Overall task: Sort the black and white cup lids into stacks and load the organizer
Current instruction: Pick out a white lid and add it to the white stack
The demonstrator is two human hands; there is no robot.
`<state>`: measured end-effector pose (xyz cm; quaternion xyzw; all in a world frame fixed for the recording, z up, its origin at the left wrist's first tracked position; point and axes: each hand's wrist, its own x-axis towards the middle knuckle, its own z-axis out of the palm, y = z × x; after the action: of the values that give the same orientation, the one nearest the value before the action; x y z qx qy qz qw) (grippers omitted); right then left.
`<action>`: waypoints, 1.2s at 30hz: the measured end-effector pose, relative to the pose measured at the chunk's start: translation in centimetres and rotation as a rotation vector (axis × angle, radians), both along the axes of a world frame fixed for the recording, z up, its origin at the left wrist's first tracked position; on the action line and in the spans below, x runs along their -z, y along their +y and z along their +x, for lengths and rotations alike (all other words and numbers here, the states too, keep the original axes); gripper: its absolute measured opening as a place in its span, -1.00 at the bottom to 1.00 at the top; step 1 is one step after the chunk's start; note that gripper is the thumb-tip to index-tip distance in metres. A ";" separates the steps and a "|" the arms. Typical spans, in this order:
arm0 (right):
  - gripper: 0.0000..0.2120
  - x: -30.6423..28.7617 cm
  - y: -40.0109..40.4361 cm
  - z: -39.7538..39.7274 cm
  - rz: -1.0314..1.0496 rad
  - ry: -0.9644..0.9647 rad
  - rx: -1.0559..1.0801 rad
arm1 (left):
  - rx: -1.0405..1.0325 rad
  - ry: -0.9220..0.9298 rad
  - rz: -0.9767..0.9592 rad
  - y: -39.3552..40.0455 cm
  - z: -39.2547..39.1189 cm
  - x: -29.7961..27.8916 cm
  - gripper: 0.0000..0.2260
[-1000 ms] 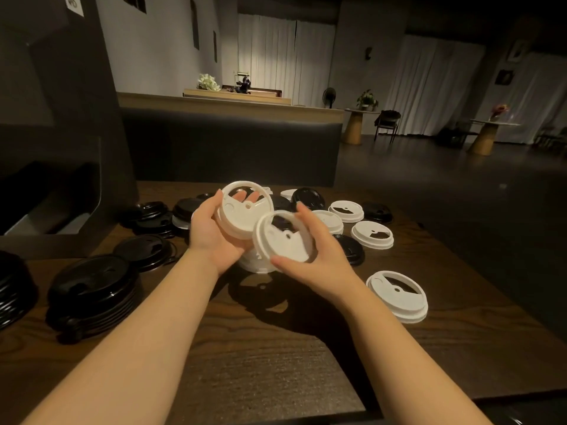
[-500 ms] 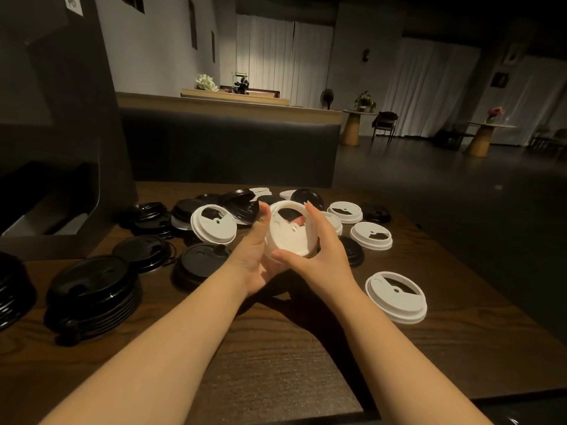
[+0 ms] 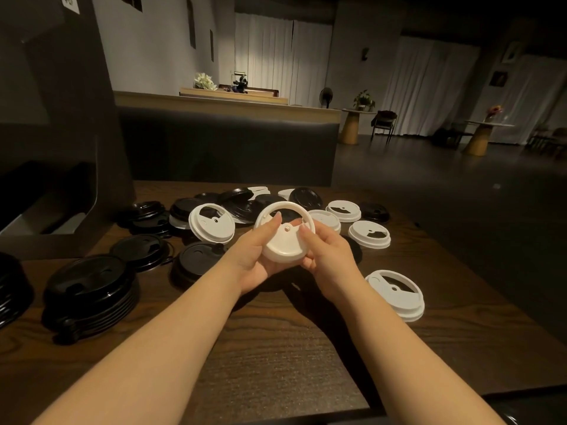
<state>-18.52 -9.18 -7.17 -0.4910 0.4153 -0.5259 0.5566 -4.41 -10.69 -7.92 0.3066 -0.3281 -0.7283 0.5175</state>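
Both hands grasp a round white plastic cup lid (image 3: 285, 237) above the dark wooden worktop (image 3: 276, 357), the left hand (image 3: 256, 256) and right hand (image 3: 326, 256) curling around opposite edges. Left of the held lid stands a stack of black plastic lids (image 3: 89, 289); to its right lies another white lid (image 3: 395, 292).

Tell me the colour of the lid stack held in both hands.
White, shown best in the head view: the held lid stack sits between the left hand and right hand.
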 end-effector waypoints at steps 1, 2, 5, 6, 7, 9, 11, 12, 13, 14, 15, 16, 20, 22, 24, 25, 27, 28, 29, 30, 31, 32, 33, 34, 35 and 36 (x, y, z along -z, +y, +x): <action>-0.79 0.0 0.1 0.0 -0.001 -0.002 0.017 | -0.007 -0.071 -0.004 0.0 0.2 -0.2 -0.42; -0.79 0.0 -0.1 0.0 -0.004 -0.007 0.046 | -0.033 -0.182 -0.014 -0.1 0.3 -0.4 -0.36; -0.68 -0.2 -0.3 -0.2 0.012 -0.063 0.058 | -0.121 -0.434 -0.070 -0.4 0.7 -0.5 -0.42; -0.58 -0.2 -0.4 -0.2 0.037 -0.119 0.029 | -0.148 -0.435 -0.073 -0.5 0.7 -0.6 -0.51; -0.50 -0.1 -0.5 -0.1 0.064 -0.161 0.006 | -0.184 -0.420 -0.078 -0.7 0.9 -0.6 -0.59; -0.47 0.1 -0.7 0.2 0.089 -0.160 -0.020 | -0.273 -0.413 -0.097 -1.1 1.4 -0.6 -0.67; -0.53 0.2 -0.9 0.4 0.095 -0.089 -0.023 | -0.362 -0.410 -0.108 -1.5 2.3 -0.9 -0.67; -0.54 0.3 -0.9 0.6 0.091 -0.013 -0.017 | -0.405 -0.410 -0.108 -1.6 2.7 -1.0 -0.64; -0.54 0.3 -0.8 0.7 0.074 0.093 -0.022 | -0.445 -0.405 -0.108 -1.7 3.1 -1.1 -0.61; -0.55 0.4 -0.8 0.9 0.021 0.252 -0.035 | -0.483 -0.392 -0.108 -1.8 3.3 -1.3 -0.59; -0.55 0.7 -0.8 1.2 -0.057 0.441 -0.057 | -0.518 -0.360 -0.103 -1.8 3.5 -1.5 -0.58; -0.54 1.2 -1.0 1.5 -0.124 0.612 -0.102 | -0.545 -0.311 -0.095 -1.8 3.6 -1.6 -0.58; -0.49 2.0 -1.1 1.8 -0.172 0.826 -0.169 | -0.564 -0.185 -0.047 -1.6 3.6 -2.1 -0.56; -0.53 1.8 -1.1 1.5 -0.189 0.807 -0.029 | -0.553 -0.179 -0.027 -1.5 3.4 -2.1 -0.54; -0.62 2.0 -1.6 1.1 -0.221 0.860 0.106 | -0.543 -0.186 -0.003 -1.4 3.2 -2.2 -0.52; -0.68 2.0 -1.8 0.9 -0.221 0.893 0.153 | -0.537 -0.197 0.009 -1.4 3.0 -2.2 -0.52; -0.58 2.0 -2.2 0.5 -0.125 0.982 0.209 | -0.526 -0.211 0.028 -1.3 2.8 -2.4 -0.51; -0.50 1.9 -2.4 0.3 -0.045 1.037 0.220 | -0.520 -0.211 0.034 -1.3 2.8 -2.4 -0.51; -0.49 1.8 -2.5 0.0 0.016 1.083 0.226 | -0.514 -0.214 0.034 -1.3 2.7 -2.4 -0.52; -0.55 1.7 -2.5 -0.2 0.049 1.081 0.224 | -0.507 -0.222 0.030 -1.3 2.7 -2.4 -0.53; -0.64 1.7 -2.6 -0.4 0.057 1.033 0.212 | -0.501 -0.229 0.026 -1.2 2.7 -2.4 -0.54; -0.71 1.8 -2.6 -0.5 0.042 0.973 0.207 | -0.499 -0.231 0.025 -1.2 2.6 -2.4 -0.55; -0.75 1.8 -2.5 -0.6 0.024 0.930 0.207 | -0.499 -0.228 0.027 -1.1 2.6 -2.4 -0.56; -0.77 1.8 -2.4 -0.6 0.017 0.903 0.208 | -0.499 -0.219 0.034 -1.1 2.5 -2.3 -0.57; -0.75 1.7 -2.3 -0.6 0.014 0.880 0.201 | -0.500 -0.207 0.041 -1.0 2.5 -2.3 -0.59; -0.74 1.7 -2.2 -0.5 0.009 0.853 0.186 | -0.499 -0.196 0.047 -1.0 2.5 -2.2 -0.61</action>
<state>-19.00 -11.36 -8.88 -0.6223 0.6529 -0.3220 0.2878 -1.89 -11.68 -5.68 0.4591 -0.2740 -0.5526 0.6393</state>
